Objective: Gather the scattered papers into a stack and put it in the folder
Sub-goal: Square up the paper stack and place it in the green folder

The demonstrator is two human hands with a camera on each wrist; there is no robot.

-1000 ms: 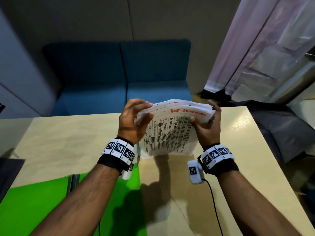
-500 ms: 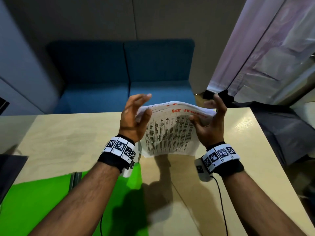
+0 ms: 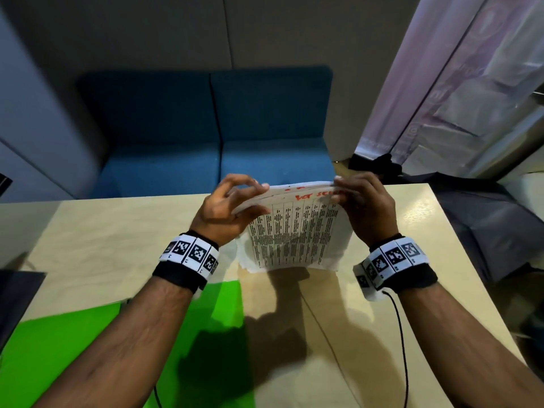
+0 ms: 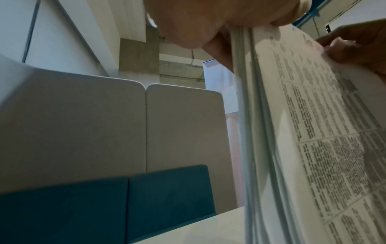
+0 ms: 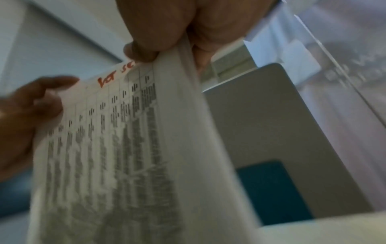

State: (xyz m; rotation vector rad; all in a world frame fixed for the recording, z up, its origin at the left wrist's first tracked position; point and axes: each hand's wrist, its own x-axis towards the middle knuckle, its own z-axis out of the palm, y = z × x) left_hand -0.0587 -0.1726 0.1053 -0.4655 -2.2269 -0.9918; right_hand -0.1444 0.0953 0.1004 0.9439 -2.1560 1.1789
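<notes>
A stack of printed papers [image 3: 297, 237] with red handwriting at the top stands on its lower edge on the pale table [image 3: 117, 245], tilted toward me. My left hand [image 3: 232, 207] grips its upper left corner, thumb on the front sheet, fingers curled over the top edge. My right hand [image 3: 362, 207] pinches the upper right corner. The left wrist view shows the stack's edge [image 4: 250, 115] under my left hand [image 4: 208, 24]. In the right wrist view the front sheet [image 5: 125, 148] hangs below my right hand [image 5: 167, 29]. The green folder [image 3: 73, 348] lies open at lower left, under my left forearm.
A blue sofa [image 3: 206, 136] stands beyond the table's far edge. A dark flat object [image 3: 17, 298] sits at the left edge of the table. A black cable [image 3: 400, 334] runs from my right wrist. The table's right edge drops to a dark grey bag [image 3: 485, 231].
My left fingers, lifted and spread half a second ago, have curled back onto the top edge. The right hand has shifted along the top to the corner. The stack stands more upright.
</notes>
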